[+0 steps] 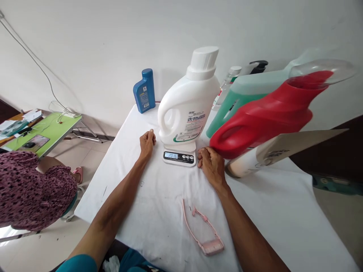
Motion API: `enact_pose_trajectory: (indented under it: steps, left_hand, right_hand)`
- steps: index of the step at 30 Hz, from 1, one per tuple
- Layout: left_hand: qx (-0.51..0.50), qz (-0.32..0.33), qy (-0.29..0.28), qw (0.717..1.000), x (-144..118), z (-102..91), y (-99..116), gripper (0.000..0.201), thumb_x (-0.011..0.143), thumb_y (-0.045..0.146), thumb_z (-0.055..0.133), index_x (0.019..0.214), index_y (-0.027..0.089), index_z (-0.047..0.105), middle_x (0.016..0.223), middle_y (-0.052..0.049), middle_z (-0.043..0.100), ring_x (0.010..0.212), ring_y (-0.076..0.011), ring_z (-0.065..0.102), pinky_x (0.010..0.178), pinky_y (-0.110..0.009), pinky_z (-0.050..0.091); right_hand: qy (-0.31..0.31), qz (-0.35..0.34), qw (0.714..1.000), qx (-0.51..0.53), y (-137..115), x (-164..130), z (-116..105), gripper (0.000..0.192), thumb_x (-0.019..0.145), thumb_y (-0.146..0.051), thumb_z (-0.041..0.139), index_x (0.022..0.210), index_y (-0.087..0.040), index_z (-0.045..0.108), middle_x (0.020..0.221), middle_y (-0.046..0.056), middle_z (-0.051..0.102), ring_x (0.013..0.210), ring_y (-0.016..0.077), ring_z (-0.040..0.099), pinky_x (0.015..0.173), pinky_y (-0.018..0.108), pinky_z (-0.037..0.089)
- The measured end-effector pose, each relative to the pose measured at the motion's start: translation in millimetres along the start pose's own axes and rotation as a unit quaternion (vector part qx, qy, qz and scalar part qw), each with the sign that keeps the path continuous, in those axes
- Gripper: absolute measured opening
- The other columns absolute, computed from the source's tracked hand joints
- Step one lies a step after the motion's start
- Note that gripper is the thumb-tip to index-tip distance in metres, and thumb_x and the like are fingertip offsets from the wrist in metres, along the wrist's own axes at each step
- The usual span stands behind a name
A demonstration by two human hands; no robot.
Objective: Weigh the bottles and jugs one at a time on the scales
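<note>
While the white detergent jug (189,104) stands upright on the small digital scale (179,155), both hands rest on the table (159,211) to either side of it, holding nothing. Head view: the left hand (147,142) lies loosely curled, fingers bent inward, just beside the jug's handle side and apart from the scale. The right hand (210,160) lies with fingers folded under, just beside the scale's right edge; contact with it cannot be confirmed. The scale display is lit and shows a reading.

Immediately right of the right hand, a red jug (269,113) and a green jug (246,94) appear steeply tilted; lens distortion may account for part of it. A pale cylinder with a card label (261,156) lies beside them. A blue bottle (144,90) stands at the far edge, well apart. A pink strap (202,230) lies near the front edge. A seated person in a patterned garment (31,192) is at left.

Risk assessment: the jug overhangs the small scale platform, so a nudge from either hand could tip it or disturb the reading. The crowded jugs at right could be knocked.
</note>
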State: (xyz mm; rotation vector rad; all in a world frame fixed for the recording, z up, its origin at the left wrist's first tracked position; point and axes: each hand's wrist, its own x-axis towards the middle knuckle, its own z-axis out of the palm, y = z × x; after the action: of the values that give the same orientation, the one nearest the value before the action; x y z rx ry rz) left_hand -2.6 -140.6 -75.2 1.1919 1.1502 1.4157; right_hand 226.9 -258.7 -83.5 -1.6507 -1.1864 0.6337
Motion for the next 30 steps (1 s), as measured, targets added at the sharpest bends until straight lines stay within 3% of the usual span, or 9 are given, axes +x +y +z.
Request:
enact_pose_trajectory:
  steps: [4, 10, 15, 30]
  left_hand:
    - [0.028, 0.0, -0.007, 1.0, 2.4, 3.4, -1.4, 0.061, 0.09, 0.07, 0.067, 0.06, 0.02, 0.049, 0.056, 0.003, 0.044, 0.052, -0.0096, 0.04, 0.053, -0.027, 0.031]
    - [0.042, -0.008, 0.003, 0.999, 4.4, 5.5, -2.2, 0.059, 0.091, 0.066, 0.066, 0.059, 0.021, 0.044, 0.057, 0.004, 0.043, 0.052, -0.0096, 0.038, 0.054, -0.028, 0.03]
    - [0.062, -0.01, -0.002, 0.998, 2.8, 6.6, -0.8, 0.058, 0.092, 0.065, 0.066, 0.06, 0.022, 0.044, 0.056, 0.004, 0.042, 0.053, -0.0103, 0.037, 0.054, -0.028, 0.03]
    - [0.071, -0.01, -0.005, 0.997, 4.0, 6.1, -2.4, 0.059, 0.092, 0.065, 0.066, 0.06, 0.021, 0.045, 0.057, 0.004, 0.044, 0.054, -0.0099, 0.037, 0.054, -0.026, 0.031]
  right_hand:
    - [-0.02, 0.01, 1.0, 0.008, 3.9, 0.9, -2.2, 0.039, 0.097, -0.055, 0.047, 0.083, -0.022, 0.064, 0.058, 0.0, 0.063, 0.049, 0.0174, 0.06, 0.054, 0.029, 0.043]
    - [-0.019, -0.01, 1.0, -0.021, 2.2, 1.8, -2.7, 0.044, 0.095, -0.059, 0.044, 0.08, -0.022, 0.064, 0.064, 0.002, 0.068, 0.05, 0.0174, 0.062, 0.062, 0.031, 0.045]
    - [-0.026, 0.003, 0.999, -0.024, 1.3, 2.5, -2.5, 0.046, 0.094, -0.062, 0.043, 0.08, -0.024, 0.063, 0.055, 0.0, 0.061, 0.049, 0.0197, 0.061, 0.061, 0.032, 0.043]
    - [-0.027, 0.001, 0.999, -0.024, 2.6, 3.8, -2.8, 0.044, 0.093, -0.061, 0.043, 0.08, -0.024, 0.062, 0.061, 0.001, 0.064, 0.052, 0.0199, 0.062, 0.065, 0.034, 0.044]
